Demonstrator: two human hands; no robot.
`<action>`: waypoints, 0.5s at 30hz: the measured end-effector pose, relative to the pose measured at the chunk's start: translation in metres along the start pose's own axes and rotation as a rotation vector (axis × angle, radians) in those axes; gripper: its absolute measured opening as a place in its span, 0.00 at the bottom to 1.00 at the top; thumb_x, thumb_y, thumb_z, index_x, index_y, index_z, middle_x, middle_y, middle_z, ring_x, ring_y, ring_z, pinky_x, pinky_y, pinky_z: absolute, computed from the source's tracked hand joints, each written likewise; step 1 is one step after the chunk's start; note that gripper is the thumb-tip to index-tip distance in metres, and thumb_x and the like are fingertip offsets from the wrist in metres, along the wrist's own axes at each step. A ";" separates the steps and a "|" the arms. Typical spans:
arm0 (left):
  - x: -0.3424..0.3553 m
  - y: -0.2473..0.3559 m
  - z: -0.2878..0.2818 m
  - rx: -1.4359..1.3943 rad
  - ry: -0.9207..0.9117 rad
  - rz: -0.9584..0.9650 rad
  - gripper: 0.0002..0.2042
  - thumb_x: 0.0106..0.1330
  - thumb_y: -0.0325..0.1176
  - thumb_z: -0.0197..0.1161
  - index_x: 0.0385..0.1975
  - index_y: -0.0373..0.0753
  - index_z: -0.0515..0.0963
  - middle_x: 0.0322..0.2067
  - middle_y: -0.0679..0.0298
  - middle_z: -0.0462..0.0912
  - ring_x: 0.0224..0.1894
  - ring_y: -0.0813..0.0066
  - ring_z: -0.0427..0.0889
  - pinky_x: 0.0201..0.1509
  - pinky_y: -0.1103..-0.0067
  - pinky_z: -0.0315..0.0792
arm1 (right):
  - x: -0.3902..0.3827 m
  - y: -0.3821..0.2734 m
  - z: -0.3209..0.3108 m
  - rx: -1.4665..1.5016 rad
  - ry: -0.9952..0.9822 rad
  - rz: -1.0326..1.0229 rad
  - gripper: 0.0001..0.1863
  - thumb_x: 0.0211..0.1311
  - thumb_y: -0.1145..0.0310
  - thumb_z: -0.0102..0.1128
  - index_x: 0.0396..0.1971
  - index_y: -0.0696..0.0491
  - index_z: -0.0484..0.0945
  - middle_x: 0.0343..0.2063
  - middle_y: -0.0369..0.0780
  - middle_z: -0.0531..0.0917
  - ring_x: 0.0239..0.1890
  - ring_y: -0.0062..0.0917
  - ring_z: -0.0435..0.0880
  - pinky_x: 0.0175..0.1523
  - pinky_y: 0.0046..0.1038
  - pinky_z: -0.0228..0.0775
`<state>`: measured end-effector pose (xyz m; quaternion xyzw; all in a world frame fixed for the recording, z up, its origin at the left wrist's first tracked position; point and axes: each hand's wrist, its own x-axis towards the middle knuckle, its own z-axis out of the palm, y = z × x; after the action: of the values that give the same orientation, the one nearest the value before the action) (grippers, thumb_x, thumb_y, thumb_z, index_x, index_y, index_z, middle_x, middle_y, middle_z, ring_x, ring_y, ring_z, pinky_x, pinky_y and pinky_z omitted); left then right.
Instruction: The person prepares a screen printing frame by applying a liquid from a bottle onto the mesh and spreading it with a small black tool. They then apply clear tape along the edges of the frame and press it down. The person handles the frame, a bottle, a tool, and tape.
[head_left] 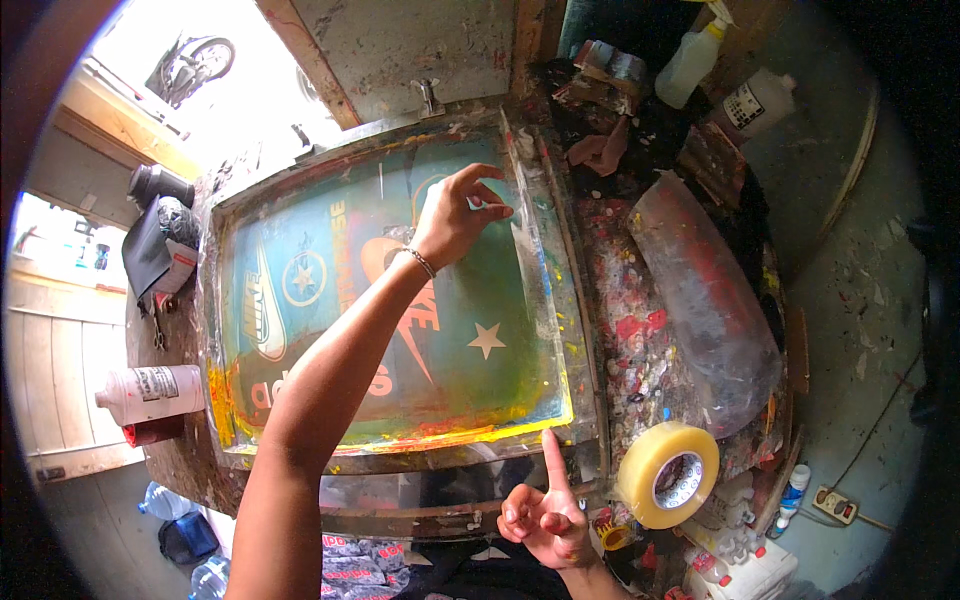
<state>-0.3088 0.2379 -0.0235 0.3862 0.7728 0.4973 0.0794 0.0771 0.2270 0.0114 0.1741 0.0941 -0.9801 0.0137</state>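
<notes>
A silk-screen printing frame (588, 375) lies on the worktable, its green mesh (470, 390) carrying several stencilled logos and a star (486, 341). Over the upper right of the mesh is my left hand (455, 212), thumb and fingers curved but apart, with a bracelet on the wrist. I see nothing held in it. My left forearm hides part of the stencils. Below the frame's near right corner, my right hand (548, 525) points its index finger up to the yellow-smeared edge; the other fingers curl loosely, holding nothing. Beside it sits a big roll of clear tape (640, 480).
A rolled, cloudy plastic sheet (705, 310) lies right of the frame on the paint-stained table. Bottles stand at the back right, including a spray bottle (690, 65). A pinkish-white jug (155, 394) lies at the left edge, near scissors (158, 332). A hinge clamp (428, 97) stands behind the frame.
</notes>
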 end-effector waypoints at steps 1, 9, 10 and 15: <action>-0.003 -0.004 0.004 0.026 0.022 0.002 0.21 0.53 0.31 0.76 0.47 0.38 0.79 0.30 0.62 0.88 0.32 0.73 0.80 0.40 0.76 0.75 | -0.001 -0.001 0.001 0.006 0.012 0.006 0.64 0.54 0.62 0.75 0.75 0.30 0.27 0.37 0.46 0.80 0.29 0.25 0.74 0.38 0.28 0.69; -0.011 -0.011 0.017 0.167 0.057 -0.039 0.20 0.53 0.38 0.75 0.47 0.46 0.79 0.32 0.74 0.88 0.40 0.74 0.78 0.56 0.68 0.56 | -0.003 -0.005 0.003 -0.024 0.011 0.005 0.66 0.53 0.61 0.76 0.75 0.33 0.26 0.37 0.47 0.80 0.29 0.26 0.75 0.40 0.27 0.70; -0.013 -0.009 0.018 0.207 0.064 -0.029 0.20 0.54 0.38 0.75 0.47 0.46 0.79 0.33 0.75 0.87 0.40 0.74 0.77 0.56 0.68 0.57 | -0.003 -0.005 0.004 -0.025 0.011 0.005 0.66 0.53 0.61 0.76 0.75 0.33 0.26 0.37 0.47 0.81 0.30 0.26 0.75 0.40 0.27 0.70; -0.018 -0.006 0.019 0.272 0.097 -0.015 0.23 0.54 0.38 0.75 0.50 0.46 0.77 0.33 0.75 0.85 0.42 0.72 0.77 0.57 0.69 0.57 | -0.002 -0.008 0.004 -0.077 0.010 0.015 0.68 0.52 0.61 0.77 0.75 0.36 0.25 0.38 0.47 0.81 0.31 0.26 0.77 0.42 0.27 0.72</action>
<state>-0.2892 0.2379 -0.0427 0.3630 0.8390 0.4053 -0.0074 0.0770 0.2340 0.0173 0.1788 0.1304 -0.9748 0.0275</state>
